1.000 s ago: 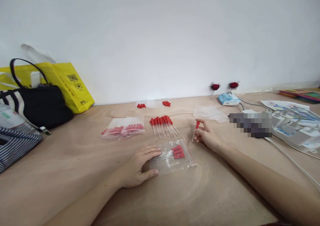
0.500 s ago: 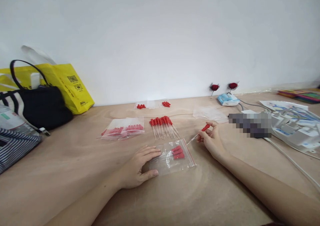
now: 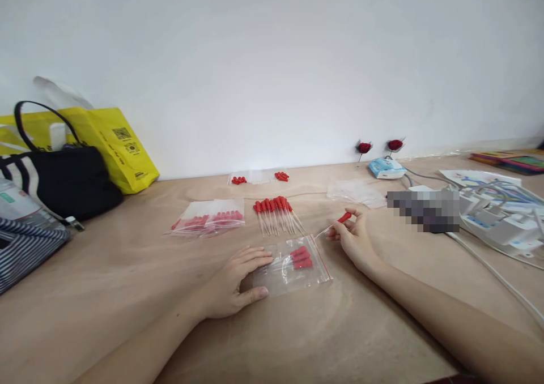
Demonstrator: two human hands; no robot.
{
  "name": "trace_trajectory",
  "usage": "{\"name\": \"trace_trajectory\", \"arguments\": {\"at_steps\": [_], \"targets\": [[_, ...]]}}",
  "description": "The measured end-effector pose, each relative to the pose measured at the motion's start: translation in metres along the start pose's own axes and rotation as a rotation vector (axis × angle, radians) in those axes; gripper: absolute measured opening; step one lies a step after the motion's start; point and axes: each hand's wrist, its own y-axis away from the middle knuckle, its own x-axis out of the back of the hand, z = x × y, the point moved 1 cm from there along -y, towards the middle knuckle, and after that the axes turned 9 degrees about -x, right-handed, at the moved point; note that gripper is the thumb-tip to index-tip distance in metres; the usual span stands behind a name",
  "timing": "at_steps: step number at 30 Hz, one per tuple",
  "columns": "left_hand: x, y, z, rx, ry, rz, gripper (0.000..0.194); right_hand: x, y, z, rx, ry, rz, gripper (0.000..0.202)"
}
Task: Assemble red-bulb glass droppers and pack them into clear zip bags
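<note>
My left hand [image 3: 238, 282] lies with fingers spread, pressing the left end of a clear zip-lock bag [image 3: 276, 285] onto the table. Inside the bag are a few droppers with red bulbs [image 3: 302, 257]. Pinched in my right hand [image 3: 357, 239] is a dropper [image 3: 344, 217] with a red bulb and a thin clear stem. Its tip points left and meets the bag's red-striped mouth; whether it is inside I cannot tell. Just beyond the bag, several loose red-bulbed droppers [image 3: 272, 205] lie in a row.
Filled bags [image 3: 208, 220] overlap at left of the row, and more red-bulbed bags [image 3: 255, 176] lie by the wall. Flat clear bags [image 3: 355, 192] are at right. A power strip with chargers [image 3: 488, 217] and a white cable stand further right; a black handbag [image 3: 80, 174] and yellow bag [image 3: 131, 163] at left.
My right hand has moved slightly left with the dropper, bringing its stem closer to the bag's mouth. The left hand stays in place on the bag.
</note>
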Motion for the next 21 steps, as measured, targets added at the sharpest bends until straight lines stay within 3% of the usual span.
{"name": "trace_trajectory", "arguments": {"at_steps": [10,16,21], "targets": [[0.0016,0.0003,0.003,0.019,-0.015,0.017,0.052,-0.0099,0.01,0.0016,-0.202,-0.163,-0.127,0.052],[0.0022,0.0001,0.0052,0.012,-0.02,0.026,0.051,-0.0062,0.0075,0.0019,-0.23,-0.169,-0.224,0.047],[0.0014,0.0003,0.0036,0.03,-0.025,0.01,0.053,-0.0061,0.0084,0.0003,-0.246,-0.222,-0.211,0.048]]}}
